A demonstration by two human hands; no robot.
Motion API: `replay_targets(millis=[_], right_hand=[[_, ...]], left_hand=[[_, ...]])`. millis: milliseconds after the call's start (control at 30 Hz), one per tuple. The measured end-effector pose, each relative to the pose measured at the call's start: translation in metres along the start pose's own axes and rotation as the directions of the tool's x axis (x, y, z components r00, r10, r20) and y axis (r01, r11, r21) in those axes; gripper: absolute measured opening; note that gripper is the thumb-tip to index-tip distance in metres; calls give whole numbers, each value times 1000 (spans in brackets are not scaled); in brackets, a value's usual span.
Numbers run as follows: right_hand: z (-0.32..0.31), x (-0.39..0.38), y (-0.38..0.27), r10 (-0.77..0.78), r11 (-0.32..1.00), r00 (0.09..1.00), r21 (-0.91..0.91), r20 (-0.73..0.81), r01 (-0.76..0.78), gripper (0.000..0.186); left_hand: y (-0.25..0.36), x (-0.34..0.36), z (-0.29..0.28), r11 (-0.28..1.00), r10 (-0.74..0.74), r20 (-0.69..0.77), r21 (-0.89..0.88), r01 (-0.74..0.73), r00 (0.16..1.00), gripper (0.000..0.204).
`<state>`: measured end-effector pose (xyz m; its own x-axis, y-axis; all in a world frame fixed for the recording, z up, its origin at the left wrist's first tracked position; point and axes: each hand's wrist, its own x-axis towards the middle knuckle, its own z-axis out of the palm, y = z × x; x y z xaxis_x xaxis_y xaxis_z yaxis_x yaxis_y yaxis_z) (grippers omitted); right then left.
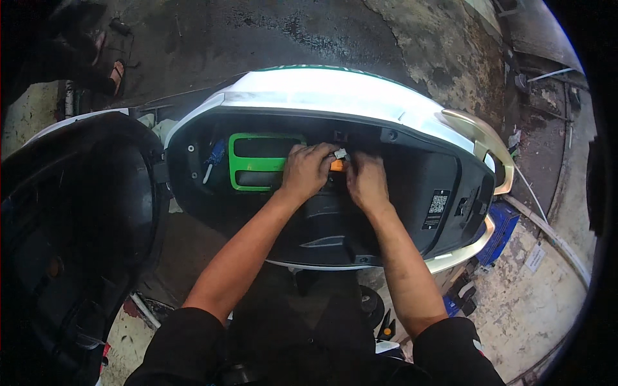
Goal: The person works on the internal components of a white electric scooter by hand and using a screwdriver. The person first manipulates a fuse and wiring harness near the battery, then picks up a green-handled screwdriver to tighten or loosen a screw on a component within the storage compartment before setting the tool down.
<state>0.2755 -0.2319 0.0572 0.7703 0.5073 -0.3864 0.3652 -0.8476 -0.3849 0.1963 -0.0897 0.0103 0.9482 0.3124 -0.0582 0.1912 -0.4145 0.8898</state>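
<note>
A white scooter's (pixel 335 87) deep black storage tub (pixel 412 170) carries the things. Toward its left end lies a blue-handled screwdriver (pixel 215 153), just beside a bright green frame (pixel 257 163) with open slots. A dark label (pixel 438 204) sits flat toward the right end.

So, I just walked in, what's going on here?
A person has both hands inside the storage bin of a scooter. The left hand and right hand meet around a small white piece and an orange piece; which hand grips which is hard to tell. A green frame lies partly hidden by the left hand, with a screwdriver further left. The seat is swung open.
</note>
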Motion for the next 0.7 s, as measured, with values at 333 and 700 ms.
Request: replay_targets(millis=[333, 700], right_hand=[[-2, -1, -2, 206, 923, 978, 339, -35, -182, 25], [8, 2, 5, 215, 935, 971, 309, -99, -176, 32]], left_hand=[[9, 13, -6, 972, -146, 244, 214, 93, 959, 18], [14, 13, -13, 974, -98, 306, 223, 29, 947, 21]])
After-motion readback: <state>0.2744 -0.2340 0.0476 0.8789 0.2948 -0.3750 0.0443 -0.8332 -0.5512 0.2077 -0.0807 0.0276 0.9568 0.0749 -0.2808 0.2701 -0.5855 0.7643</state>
